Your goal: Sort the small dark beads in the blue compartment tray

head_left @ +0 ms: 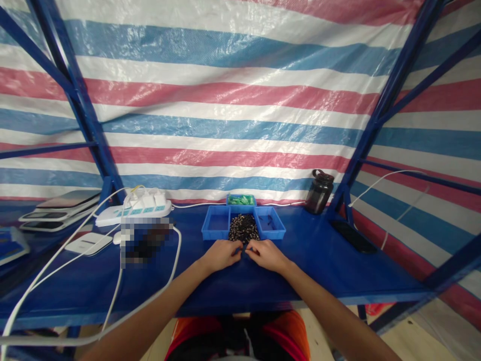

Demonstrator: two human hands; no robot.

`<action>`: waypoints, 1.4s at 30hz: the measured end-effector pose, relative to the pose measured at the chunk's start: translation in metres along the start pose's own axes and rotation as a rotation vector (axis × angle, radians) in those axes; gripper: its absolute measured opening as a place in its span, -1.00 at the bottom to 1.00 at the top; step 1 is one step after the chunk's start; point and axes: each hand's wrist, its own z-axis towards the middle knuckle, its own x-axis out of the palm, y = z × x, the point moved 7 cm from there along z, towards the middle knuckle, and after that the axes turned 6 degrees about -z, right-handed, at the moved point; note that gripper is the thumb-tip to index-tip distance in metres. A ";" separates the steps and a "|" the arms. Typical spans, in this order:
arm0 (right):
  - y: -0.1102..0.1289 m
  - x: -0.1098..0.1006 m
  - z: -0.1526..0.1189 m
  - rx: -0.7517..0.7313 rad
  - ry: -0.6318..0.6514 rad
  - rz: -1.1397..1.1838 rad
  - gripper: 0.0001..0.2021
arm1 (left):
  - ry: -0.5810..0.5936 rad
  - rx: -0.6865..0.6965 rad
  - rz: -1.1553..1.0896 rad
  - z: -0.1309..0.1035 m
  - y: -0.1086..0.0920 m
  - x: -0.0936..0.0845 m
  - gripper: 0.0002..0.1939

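My left hand (222, 254) and my right hand (266, 253) rest close together at the near edge of a heap of small black pieces with shiny, light-coloured bits (244, 226). The fingers of each hand are pinched, thumb against forefinger, with a narrow gap between the two hands. Whatever is between the fingertips is too small to make out. Left of the heap sits a blue tray (216, 235) with nothing visible inside. A second blue tray (271, 234) on the right has a few small dark pieces in it. Behind the heap, a small blue box holds green pieces (241, 200).
A dark bottle (319, 192) stands at the back right, with a black phone (353, 236) nearer me. On the left lie a white power strip (133, 214), white cables (178, 255), a white flat device (88, 243) and stacked devices (60, 208). Blue frame posts (379, 115) flank the blue table (308, 271).
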 end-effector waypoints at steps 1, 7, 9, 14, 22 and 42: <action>-0.002 0.001 0.000 0.009 0.008 0.003 -0.89 | -0.007 0.003 0.000 0.000 0.000 0.000 -0.84; -0.008 0.007 0.002 0.024 0.055 0.006 -0.90 | -0.055 0.061 -0.032 -0.001 -0.004 -0.004 -0.76; -0.006 0.007 0.002 0.015 0.053 -0.006 -0.88 | -0.070 0.102 -0.030 -0.002 -0.009 -0.006 -0.75; -0.002 0.012 0.002 -0.022 0.078 -0.053 -0.88 | -0.063 0.228 -0.034 -0.005 -0.022 -0.005 -0.76; -0.002 0.010 0.002 -0.019 0.080 -0.086 -0.88 | -0.060 0.135 0.030 -0.002 -0.017 -0.007 -0.86; -0.001 0.002 0.000 -0.036 0.023 -0.060 -0.87 | -0.086 0.052 -0.054 -0.001 -0.006 -0.008 -0.82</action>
